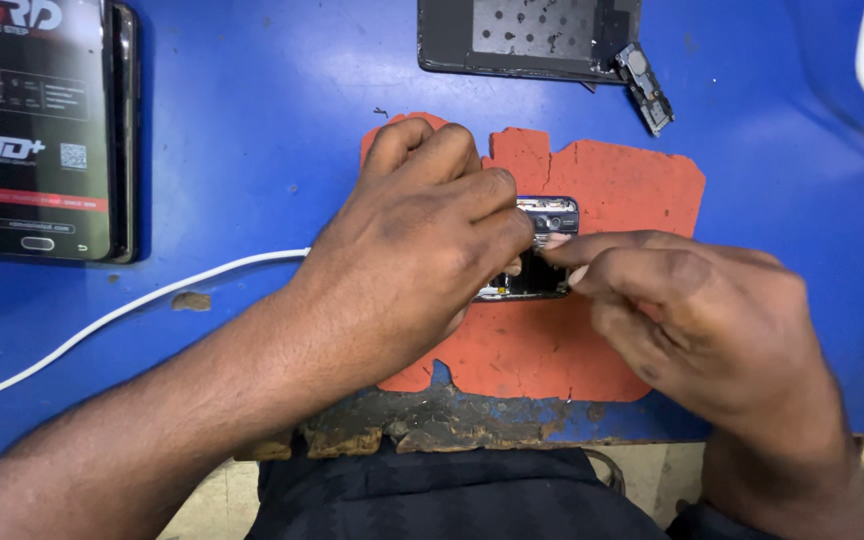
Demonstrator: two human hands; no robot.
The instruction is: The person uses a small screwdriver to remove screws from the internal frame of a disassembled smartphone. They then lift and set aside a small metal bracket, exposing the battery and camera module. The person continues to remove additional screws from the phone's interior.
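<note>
Two bare hands meet over a small opened phone with its circuit parts exposed (542, 250), which lies near the middle of a ragged orange-red rubber mat (612, 180) on a blue worktable (252, 120). The left hand (422, 240) curls over the phone's left part, fingers bent and pressing it down onto the mat. The right hand (692, 300) comes in from the mat's right side, thumb and forefinger pinched together at the phone's upper edge; whether anything tiny sits between them I cannot tell. Beyond the mat's far edge lie a dark phone frame (522, 40) and a small loose black part (647, 90). Left of the mat are a boxed screen panel (37, 130) and a white cable (132, 310). A slip of the pinching fingers could, I judge, strain or tear a delicate connector, and the mat's worn near edge could let small pieces roll off.
</note>
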